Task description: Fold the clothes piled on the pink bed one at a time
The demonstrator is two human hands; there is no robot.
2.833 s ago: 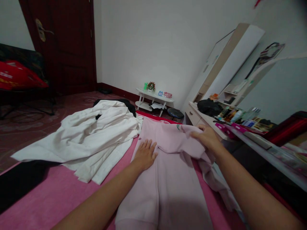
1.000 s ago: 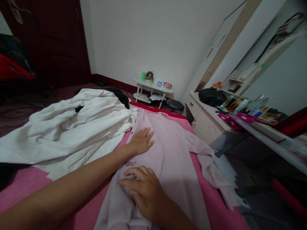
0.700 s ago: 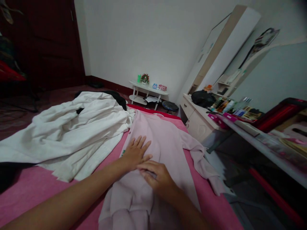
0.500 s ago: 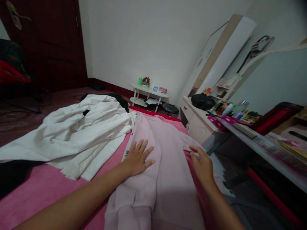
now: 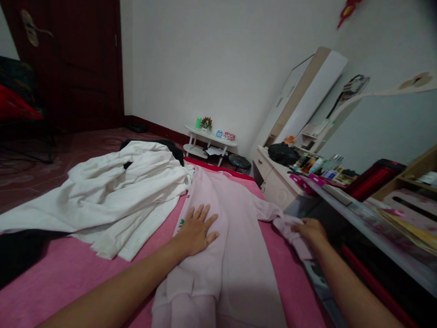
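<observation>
A pale pink sweatshirt [image 5: 235, 237] lies flat on a pink bedspread [image 5: 68, 282], one sleeve folded across its near left part. My left hand [image 5: 197, 230] rests flat on the sweatshirt's left side, fingers spread. My right hand [image 5: 311, 230] is at the bed's right edge, fingers closed on the end of the other pink sleeve [image 5: 282, 218], which trails off that side.
A white garment [image 5: 112, 196] lies crumpled to the left, with black cloth [image 5: 20, 250] beneath it. A cluttered dresser [image 5: 290, 175] and shelf stand close on the right. A small white table [image 5: 210, 139] sits by the far wall, a dark door [image 5: 68, 64] at back left.
My right hand left the folded left sleeve, crossed the sweatshirt to the right, and now grips the right sleeve at the bed's edge. My left hand has stayed pressed in place.
</observation>
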